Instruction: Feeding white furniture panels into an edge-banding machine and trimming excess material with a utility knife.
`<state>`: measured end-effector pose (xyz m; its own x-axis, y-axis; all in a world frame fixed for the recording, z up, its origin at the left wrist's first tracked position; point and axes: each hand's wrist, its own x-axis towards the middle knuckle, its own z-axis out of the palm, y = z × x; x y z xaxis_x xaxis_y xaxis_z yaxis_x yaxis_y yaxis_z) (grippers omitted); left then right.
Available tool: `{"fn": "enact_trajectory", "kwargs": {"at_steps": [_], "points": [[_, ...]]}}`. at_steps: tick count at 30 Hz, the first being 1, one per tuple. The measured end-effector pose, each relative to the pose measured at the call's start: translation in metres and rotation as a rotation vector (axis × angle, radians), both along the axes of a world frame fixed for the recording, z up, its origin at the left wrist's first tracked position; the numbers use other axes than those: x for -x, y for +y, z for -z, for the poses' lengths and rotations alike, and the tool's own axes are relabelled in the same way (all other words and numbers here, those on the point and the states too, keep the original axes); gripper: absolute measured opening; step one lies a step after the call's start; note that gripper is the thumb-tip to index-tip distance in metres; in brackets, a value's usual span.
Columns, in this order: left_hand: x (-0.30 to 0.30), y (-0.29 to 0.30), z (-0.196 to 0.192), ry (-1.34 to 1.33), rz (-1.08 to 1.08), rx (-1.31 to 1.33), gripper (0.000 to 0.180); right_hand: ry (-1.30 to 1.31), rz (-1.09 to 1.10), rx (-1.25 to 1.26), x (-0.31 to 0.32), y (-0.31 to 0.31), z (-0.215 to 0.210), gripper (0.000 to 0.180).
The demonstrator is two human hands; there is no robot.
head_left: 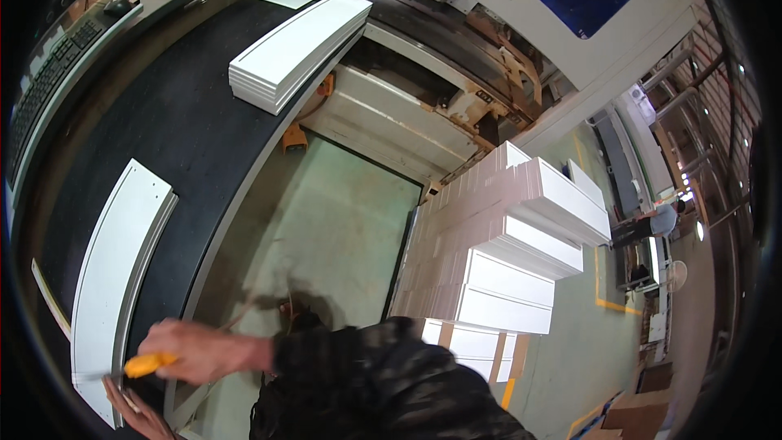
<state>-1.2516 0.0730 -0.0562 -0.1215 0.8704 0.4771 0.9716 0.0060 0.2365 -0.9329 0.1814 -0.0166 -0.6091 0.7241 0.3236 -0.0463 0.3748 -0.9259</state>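
My right hand (194,352) is closed around a yellow-handled tool (151,364), whose far end is blurred over the near end of a stack of white panels (114,261). The stack is only a few panels high and lies on the black tabletop, close to its left side. At the lower edge, my left hand (140,417) is partly cut off. Its fingers stretch out along the near end of the panels, seemingly touching them, and no object shows in them.
A taller stack of white panels (301,49) sits further up the black tabletop (163,106). On the left are a keyboard (53,73) and a mouse (118,6). Large piles of white panels (489,253) stand on the right, beyond the green floor (326,220). A person (652,224) stands far right.
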Motion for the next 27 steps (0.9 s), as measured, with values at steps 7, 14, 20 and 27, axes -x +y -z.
{"fn": "enact_trajectory", "kwargs": {"at_steps": [7,14,20,27], "points": [[0.019,-0.1,-0.029,-0.337,-0.169,-0.11,0.038,0.013,-0.202,0.291,0.104,-0.024,-0.021,0.038],[0.027,-0.166,-0.075,-0.396,-0.407,-0.295,0.038,-0.079,-0.446,0.236,0.195,-0.036,-0.028,0.04],[0.025,-0.198,-0.058,-0.448,-0.393,-0.313,0.028,-0.197,-0.462,-0.241,0.241,-0.061,0.036,0.037],[-0.002,-0.195,-0.113,-0.398,0.023,-0.127,0.026,-0.115,-0.393,0.506,0.075,-0.044,0.069,0.033]]}}
